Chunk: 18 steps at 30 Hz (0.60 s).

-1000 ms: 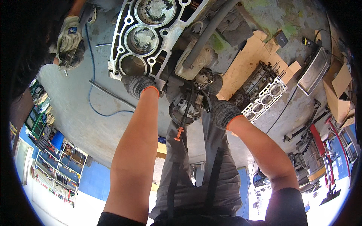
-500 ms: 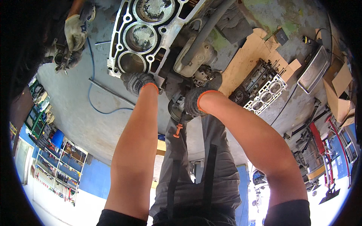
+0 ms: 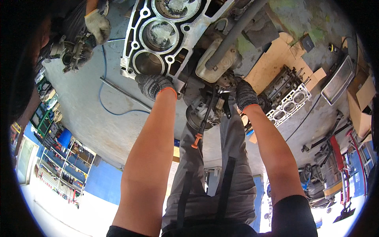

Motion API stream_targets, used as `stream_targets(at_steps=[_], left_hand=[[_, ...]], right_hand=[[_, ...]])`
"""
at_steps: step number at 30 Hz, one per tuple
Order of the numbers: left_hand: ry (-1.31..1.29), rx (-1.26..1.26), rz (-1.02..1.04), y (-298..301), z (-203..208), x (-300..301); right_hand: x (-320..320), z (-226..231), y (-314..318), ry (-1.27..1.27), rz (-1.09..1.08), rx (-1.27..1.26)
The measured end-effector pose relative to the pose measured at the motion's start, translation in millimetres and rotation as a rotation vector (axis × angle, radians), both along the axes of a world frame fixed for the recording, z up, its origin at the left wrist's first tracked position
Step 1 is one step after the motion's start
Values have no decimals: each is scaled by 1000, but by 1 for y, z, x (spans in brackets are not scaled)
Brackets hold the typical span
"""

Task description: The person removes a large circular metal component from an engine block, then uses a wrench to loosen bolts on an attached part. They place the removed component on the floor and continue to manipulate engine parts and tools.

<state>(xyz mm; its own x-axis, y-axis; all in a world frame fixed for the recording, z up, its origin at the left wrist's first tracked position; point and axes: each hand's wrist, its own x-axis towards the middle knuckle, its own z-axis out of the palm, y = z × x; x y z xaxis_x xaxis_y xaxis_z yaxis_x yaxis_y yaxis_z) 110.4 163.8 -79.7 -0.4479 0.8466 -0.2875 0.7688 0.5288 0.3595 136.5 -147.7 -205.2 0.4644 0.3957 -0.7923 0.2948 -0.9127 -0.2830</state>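
Note:
A metal engine block (image 3: 181,39) with open cylinder bores lies in front of me at the top. My left hand (image 3: 154,86), in a grey knit glove with an orange cuff, is closed on its near edge, the fingertips partly hidden. My right hand (image 3: 245,94), gloved alike, is curled at dark metal parts below a pale plastic reservoir (image 3: 219,59). What its fingers hold is hidden. Between my hands sits a metal assembly with a round pulley (image 3: 193,119). From it a dark rod with an orange handle (image 3: 196,141) points toward me.
Another person's white-gloved hand (image 3: 98,27) rests by a metal part (image 3: 73,53) at upper left. A blue hose (image 3: 103,104) and a grey bar (image 3: 124,94) lie on the floor. To the right, a cylinder block (image 3: 289,106) lies beside flattened cardboard (image 3: 272,59), with a metal tray (image 3: 338,80) farther right.
My right hand has moved up and right, from beside the pulley to the parts under the reservoir. My left hand stays on the block's edge. The whole view has shifted slightly.

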Motion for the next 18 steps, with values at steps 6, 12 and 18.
stream_targets(at_steps=[6,12,18], left_hand=[[291,-55,-292,2,-5,-8],[341,-161,-296,10,-30,-29],[429,-19,-397,2,-39,-35]], right_hand=[[25,88,-28,36,36,-48],[28,149,9,371,53,78],[52,184,74,499,426,16]])
